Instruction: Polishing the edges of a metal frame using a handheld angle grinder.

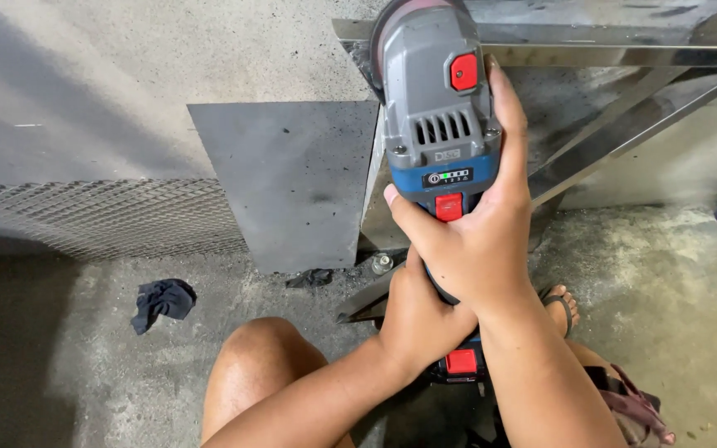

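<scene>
1. Right hand [479,249] wrapped tight round the angle grinder [437,116] body; left hand [417,319] clamped on the handle below.
2. Grinder disc sits against the steel frame [607,54], above the concrete floor [665,282].
3. Judgement: keep both grips firm, knee [259,365] clear.

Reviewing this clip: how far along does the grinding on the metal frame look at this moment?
Done: cannot tell; no finished patch shows on the shiny metal frame. In hand: the right hand and left hand both grip the cordless grinder, its disc up against the frame's top bar. Left: the diagonal bars look untouched; the grey plate leans beside them.
</scene>
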